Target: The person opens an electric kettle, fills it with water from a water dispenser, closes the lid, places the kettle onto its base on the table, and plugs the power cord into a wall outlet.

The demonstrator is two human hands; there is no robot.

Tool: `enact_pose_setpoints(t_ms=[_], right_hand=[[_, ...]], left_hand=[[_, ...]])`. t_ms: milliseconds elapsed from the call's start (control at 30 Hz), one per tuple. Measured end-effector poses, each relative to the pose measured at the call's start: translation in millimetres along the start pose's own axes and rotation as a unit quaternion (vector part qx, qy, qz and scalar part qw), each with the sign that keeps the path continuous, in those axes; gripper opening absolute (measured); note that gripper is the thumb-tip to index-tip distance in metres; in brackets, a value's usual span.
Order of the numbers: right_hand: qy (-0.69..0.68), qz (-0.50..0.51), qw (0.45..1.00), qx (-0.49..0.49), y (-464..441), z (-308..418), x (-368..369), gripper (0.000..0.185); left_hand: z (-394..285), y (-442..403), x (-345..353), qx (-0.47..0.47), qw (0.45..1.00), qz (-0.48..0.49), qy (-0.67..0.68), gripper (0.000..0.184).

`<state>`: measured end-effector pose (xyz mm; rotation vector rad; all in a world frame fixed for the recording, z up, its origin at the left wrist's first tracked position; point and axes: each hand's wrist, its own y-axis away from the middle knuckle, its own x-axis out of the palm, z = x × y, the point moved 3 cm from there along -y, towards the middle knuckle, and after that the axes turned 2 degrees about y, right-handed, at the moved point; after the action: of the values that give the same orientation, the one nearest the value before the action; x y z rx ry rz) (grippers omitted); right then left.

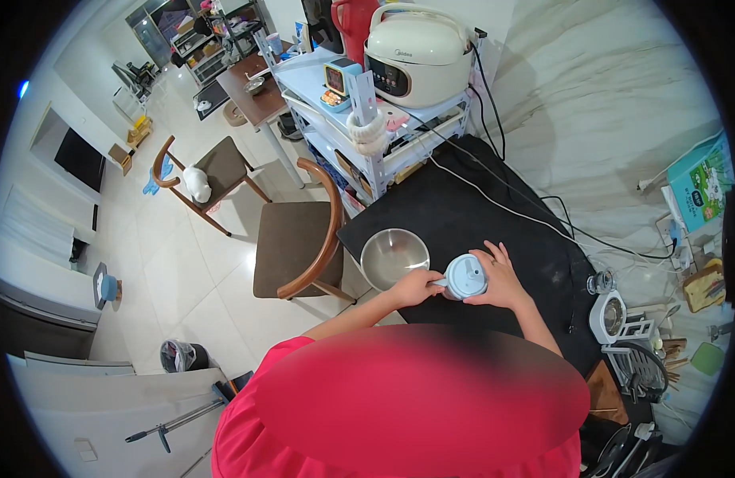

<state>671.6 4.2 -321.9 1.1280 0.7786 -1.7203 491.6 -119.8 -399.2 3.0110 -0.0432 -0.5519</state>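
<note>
A light blue lidded cup (466, 276) with a spout on top is held between both hands above the black countertop (495, 191). My left hand (416, 287) is closed on the cup's handle at its left side. Around the cup's right side curves my right hand (499, 277), thumb and palm against it, with some fingers raised. Just left of the cup stands a shiny metal bowl (394, 259) on the counter's edge. Nothing can be made out inside the bowl.
A white rice cooker (419, 56) sits on a shelf cart (375, 171) beyond the counter. Cables cross the counter's far right part. A kitchen scale (608, 317) and dish rack (634, 366) are at right. A wooden chair (292, 239) is on the left.
</note>
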Motion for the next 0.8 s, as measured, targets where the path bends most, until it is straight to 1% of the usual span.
enact_pose_setpoints(t_ms=[67,133,167,233,267,333,400,433,467,500,533,567,600,633,667,700,767,800], right_hand=[[-0.002,-0.011,1.0,0.006,3.1,4.0,4.2,0.104],[0.013,-0.086,0.995,0.058,7.3,12.0,10.3,0.097],[0.013,-0.084,0.995,0.058,9.6,18.1,18.5,0.097],[0.014,-0.19,0.967,0.169,16.9,25.9,33.6,0.093],[0.013,-0.19,0.967,0.171,18.9,32.7,46.0,0.093],[-0.008,-0.318,0.912,0.259,24.9,42.9,58.4,0.092],[0.002,-0.318,0.908,0.272,26.0,46.5,57.1,0.092],[0.03,-0.304,0.918,0.253,24.6,45.0,53.8,0.093],[0.058,-0.291,0.926,0.233,22.2,43.2,48.7,0.094],[0.057,-0.294,0.924,0.237,21.6,41.6,36.6,0.094],[0.043,-0.247,0.949,0.191,18.3,42.2,22.5,0.096],[0.029,-0.198,0.969,0.144,14.6,40.5,14.9,0.098],[0.029,-0.198,0.969,0.146,12.5,32.7,10.6,0.098],[0.032,-0.161,0.983,0.082,8.7,28.1,9.3,0.098],[0.035,-0.123,0.992,0.017,6.6,26.4,10.3,0.099],[0.035,-0.123,0.992,0.017,6.3,22.7,13.6,0.099],[-0.022,-0.15,0.988,0.008,3.7,15.5,22.3,0.093],[-0.022,-0.149,0.989,0.005,2.4,15.5,26.0,0.093]], left_hand=[[3.6,1.7,4.3,0.003,1.0,-0.02,-0.012,0.023],[0.3,2.2,3.9,0.006,0.999,-0.04,-0.025,0.023],[-2.6,3.9,4.1,-0.01,0.998,-0.045,-0.035,0.023],[-4.1,6.2,6.2,-0.027,0.997,-0.047,-0.047,0.023],[-4.0,7.7,9.0,-0.026,0.998,-0.044,-0.038,0.023],[-2.5,7.5,9.4,-0.026,0.998,-0.04,-0.031,0.024],[-0.2,6.1,7.1,-0.025,0.999,-0.035,-0.005,0.021],[0.6,5.1,5.4,-0.027,0.999,-0.03,-0.006,0.021],[0.4,1.1,3.3,-0.017,1.0,0.009,-0.004,0.02],[-1.0,-3.1,1.4,-0.005,0.999,0.047,-0.002,0.018],[0.1,-7.0,-1.2,-0.003,0.999,0.049,-0.004,0.018],[1.2,-9.8,-1.4,0.005,0.996,0.081,-0.022,0.018],[4.8,-11.3,0.9,0.013,0.993,0.114,-0.04,0.017],[8.6,-12.7,2.3,0.013,0.992,0.116,-0.04,0.017],[12.0,-13.9,4.8,0.012,0.991,0.129,-0.013,0.018],[12.1,-13.7,6.5,0.01,0.99,0.142,0.016,0.019],[13.0,-12.0,8.9,0.003,0.989,0.143,0.029,0.019],[14.8,-10.7,10.3,-0.005,0.989,0.144,0.043,0.019]])
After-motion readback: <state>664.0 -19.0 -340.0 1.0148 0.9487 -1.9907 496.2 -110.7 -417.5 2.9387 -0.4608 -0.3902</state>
